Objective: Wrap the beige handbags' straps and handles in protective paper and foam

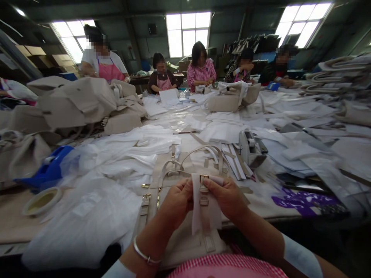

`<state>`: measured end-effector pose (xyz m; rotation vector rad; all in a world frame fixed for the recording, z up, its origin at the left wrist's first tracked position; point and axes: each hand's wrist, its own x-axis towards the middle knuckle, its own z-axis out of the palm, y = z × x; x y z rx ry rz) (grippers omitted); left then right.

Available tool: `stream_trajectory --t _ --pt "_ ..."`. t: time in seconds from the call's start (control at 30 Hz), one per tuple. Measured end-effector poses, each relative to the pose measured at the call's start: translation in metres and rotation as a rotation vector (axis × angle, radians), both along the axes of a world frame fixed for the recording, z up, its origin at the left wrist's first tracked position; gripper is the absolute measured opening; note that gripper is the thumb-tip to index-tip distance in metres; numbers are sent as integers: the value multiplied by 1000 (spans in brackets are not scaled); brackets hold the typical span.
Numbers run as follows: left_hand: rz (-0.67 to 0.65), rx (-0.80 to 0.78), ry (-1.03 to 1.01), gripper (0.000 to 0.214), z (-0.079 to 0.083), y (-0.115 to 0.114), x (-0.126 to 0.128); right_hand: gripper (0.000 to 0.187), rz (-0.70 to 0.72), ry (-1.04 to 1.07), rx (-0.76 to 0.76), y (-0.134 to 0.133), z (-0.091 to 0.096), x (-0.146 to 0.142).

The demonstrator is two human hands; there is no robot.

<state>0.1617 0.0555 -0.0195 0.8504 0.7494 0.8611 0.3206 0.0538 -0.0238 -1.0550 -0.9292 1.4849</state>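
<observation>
Left grip (177, 197) pinches white sheet (196, 210), right grip (232, 194) the buckled strap (204, 201) over it; wrapping, I'd judge, next fold calling for even edges

- Your left hand (181, 199) pinches a white sheet (196, 212) by its edge.
- Your right hand (230, 195) grips a beige strap (205, 216) over that sheet, thumb at its gold buckle (204, 177).
- Below lies a beige bag (181, 241).
- Left: a blue tape dispenser (50, 170).

Dim in here, bright windows (188, 34)
Three shine (the outer pair looks slanted) along the dark wall (225, 29).
</observation>
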Motion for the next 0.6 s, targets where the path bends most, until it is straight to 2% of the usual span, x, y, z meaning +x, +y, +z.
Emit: stream_trajectory --t 0.07,0.2,0.37,0.47,0.53,0.6 --pt "-48 25 44 50 -1 -1 5 32 -30 -119 70 -1 0 0" --pt "-22 223 265 47 7 -5 11 34 -61 -358 320 0 -1 2" --pt "23 304 306 44 10 -8 14 39 -18 -566 499 1 2 7" --pt "83 237 308 44 6 -12 17 41 169 -549 530 5 6 21" --pt "85 179 272 46 4 -16 19 44 348 -389 506 9 5 34" --pt "76 177 240 46 3 -19 21 45 459 -219 455 13 2 44"
